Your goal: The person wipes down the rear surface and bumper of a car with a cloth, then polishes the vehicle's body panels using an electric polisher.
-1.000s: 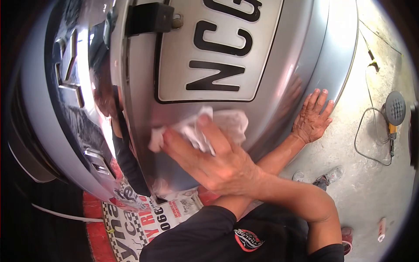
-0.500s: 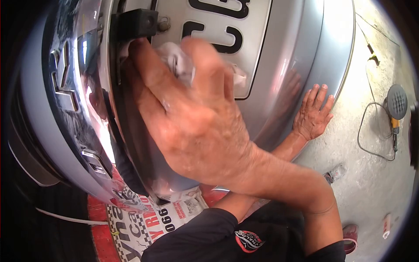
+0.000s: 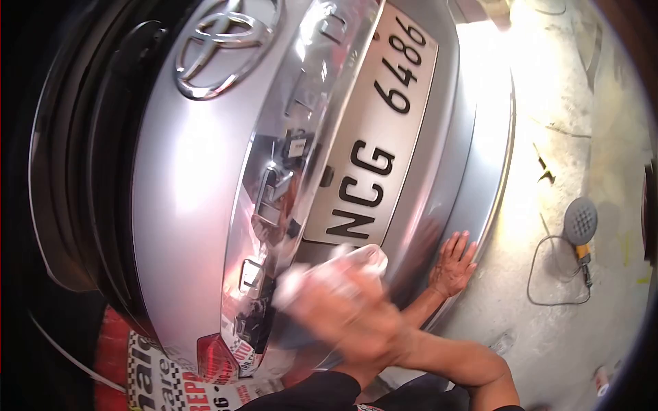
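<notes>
My right hand, smeared by motion, grips a pale crumpled cloth just below the lower end of the license plate. Whether the cloth touches the car there, I cannot tell. Beside that hand runs a shiny chrome trim strip with raised letters. My left hand lies flat on the silver rear bumper, fingers spread, its forearm passing beneath my right arm. A chrome badge sits on the silver trunk panel at the upper left.
On the concrete floor at right lies a corded tool with a round dark perforated head and a yellow handle. A red tail lamp and a printed banner show at the lower left.
The view has pulled back and shows more of the car. My right hand, with the cloth, has left the recess beside the plate for its lower end. My left hand stays on the bumper.
</notes>
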A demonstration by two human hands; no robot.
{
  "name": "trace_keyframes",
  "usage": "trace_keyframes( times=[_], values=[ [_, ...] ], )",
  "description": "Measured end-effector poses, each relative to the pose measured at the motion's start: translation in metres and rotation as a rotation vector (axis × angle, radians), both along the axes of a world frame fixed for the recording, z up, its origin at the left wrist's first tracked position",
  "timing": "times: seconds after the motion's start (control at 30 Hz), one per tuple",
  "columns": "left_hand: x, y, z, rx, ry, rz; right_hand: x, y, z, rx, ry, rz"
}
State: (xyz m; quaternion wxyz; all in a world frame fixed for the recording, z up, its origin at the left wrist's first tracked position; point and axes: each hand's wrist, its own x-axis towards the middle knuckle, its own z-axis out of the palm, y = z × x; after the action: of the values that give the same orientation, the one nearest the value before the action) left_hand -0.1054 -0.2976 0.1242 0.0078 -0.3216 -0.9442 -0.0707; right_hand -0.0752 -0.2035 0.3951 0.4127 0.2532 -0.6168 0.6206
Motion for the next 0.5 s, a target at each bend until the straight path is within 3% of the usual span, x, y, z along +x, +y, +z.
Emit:
trace_keyframes(
  times=[0.03, 0.1, 0.17, 0.3, 0.5],
  values=[
    [-0.001, 0.0, 0.0, -0.003, 0.012, -0.006, 0.007, -0.003, 0.019, -0.012, 0.064, 0.103],
    [0.0, 0.0, 0.0, -0.01, 0.018, -0.006, 0.008, -0.035, 0.025, 0.154, 0.269, 0.034],
    [0.002, -0.001, 0.0, -0.011, 0.042, -0.026, -0.034, -0.029, 0.019, 0.119, 0.355, -0.09],
    [0.0, -0.005, 0.005, 0.03, 0.113, -0.075, -0.077, 0.036, 0.053, 0.298, 0.068, -0.252],
    [0.002, -0.004, -0.007, -0.01, 0.073, -0.011, -0.041, -0.003, 0.053, 0.289, 0.257, -0.187]
  ],
)
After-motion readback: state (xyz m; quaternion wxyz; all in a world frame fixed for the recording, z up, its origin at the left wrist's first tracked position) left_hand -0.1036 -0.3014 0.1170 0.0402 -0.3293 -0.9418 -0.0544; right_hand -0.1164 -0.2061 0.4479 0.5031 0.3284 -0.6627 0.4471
